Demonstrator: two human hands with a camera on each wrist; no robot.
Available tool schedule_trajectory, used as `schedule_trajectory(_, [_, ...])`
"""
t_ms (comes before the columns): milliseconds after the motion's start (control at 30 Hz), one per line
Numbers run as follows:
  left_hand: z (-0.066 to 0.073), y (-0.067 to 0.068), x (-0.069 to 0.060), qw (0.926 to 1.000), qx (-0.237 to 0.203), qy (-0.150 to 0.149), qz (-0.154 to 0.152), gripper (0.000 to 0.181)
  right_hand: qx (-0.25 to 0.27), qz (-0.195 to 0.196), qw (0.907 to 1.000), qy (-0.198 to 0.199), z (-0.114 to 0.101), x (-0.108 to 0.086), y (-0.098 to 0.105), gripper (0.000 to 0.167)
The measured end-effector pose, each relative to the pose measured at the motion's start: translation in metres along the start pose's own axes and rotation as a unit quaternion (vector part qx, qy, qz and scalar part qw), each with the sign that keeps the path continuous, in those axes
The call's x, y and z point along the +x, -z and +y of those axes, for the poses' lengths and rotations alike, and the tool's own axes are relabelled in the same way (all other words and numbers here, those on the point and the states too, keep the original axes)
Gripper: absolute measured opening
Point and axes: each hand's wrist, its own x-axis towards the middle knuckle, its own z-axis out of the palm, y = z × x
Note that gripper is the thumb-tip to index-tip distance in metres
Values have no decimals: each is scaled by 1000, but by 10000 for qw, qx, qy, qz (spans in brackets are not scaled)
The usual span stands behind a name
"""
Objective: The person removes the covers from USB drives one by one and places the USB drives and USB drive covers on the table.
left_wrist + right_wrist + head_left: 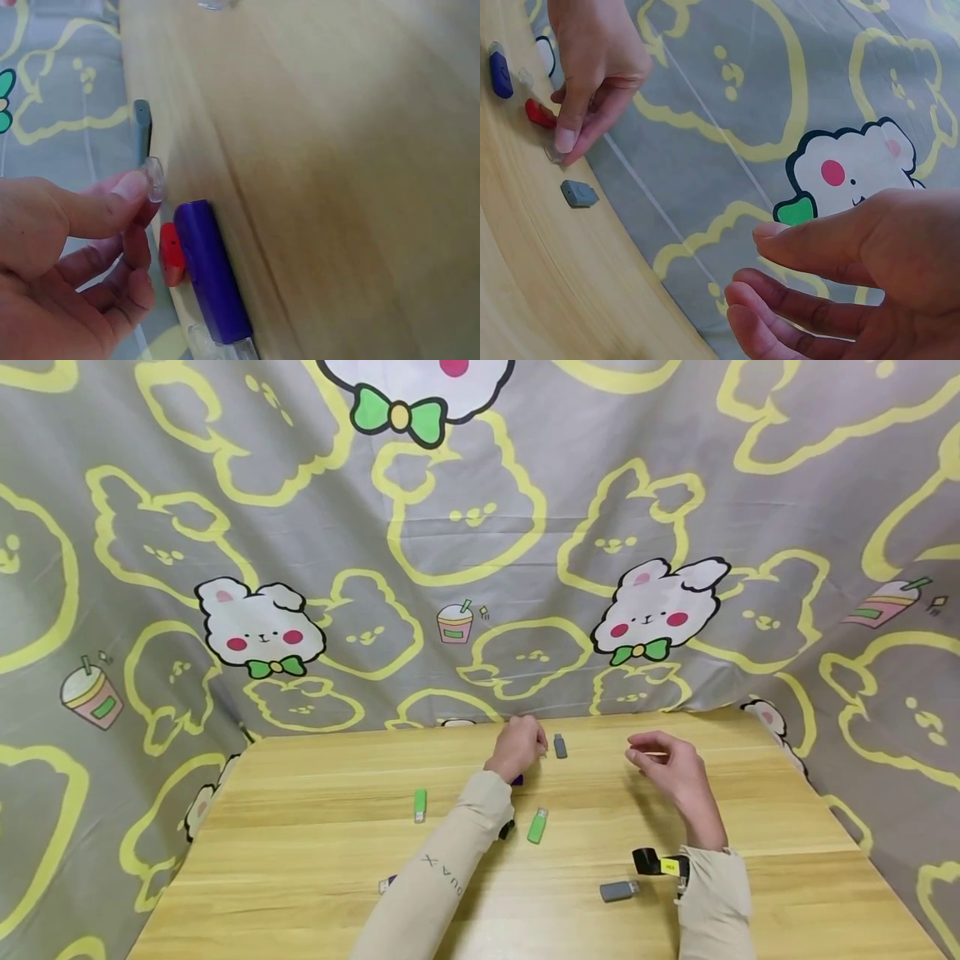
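Between thumb and fingertips, my left hand (519, 748) pinches a small clear plastic cap (155, 180) just above the far part of the table. Beside it lie a red USB stick (172, 256) and a purple USB stick (214, 274), mostly hidden by the hand in the head view. A grey USB stick (560, 746) rests just right of the left hand, its metal plug bare. My right hand (677, 770) hovers over the table further right, fingers loosely bent, with nothing between thumb and fingers (802, 307).
Two green USB sticks (420, 806) lie left and right of the left forearm, the right one (537, 827) nearer the middle. Another grey USB stick (618, 891) lies near the right wrist. The left sleeve partly covers a purple one (387, 884). A patterned curtain (360, 693) borders the table.
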Motion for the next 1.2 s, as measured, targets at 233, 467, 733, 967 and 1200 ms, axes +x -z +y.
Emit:
schedule_trajectory(233, [-7,-3,-4,9987,-444,-138,194,8,-49,0,10000,16,1,-1,-1,27])
schedule_trajectory(467, [-11,14,-12,9866,-1554,-226,441,16,-131,14,9999,36,1,-2,-1,27])
schedule_trajectory(733, [-20,41,-39,9720,-2101,-236,1024,16,-165,-102,9996,205,-5,0,-3,28])
schedule_trajectory(967, [-38,54,-73,9596,-2455,-148,1368,17,-264,-250,9986,388,-8,1,-9,28])
schedule_trajectory(1200, [-58,57,-100,9442,-2865,159,1615,18,-305,-337,9966,681,-10,1,-18,24])
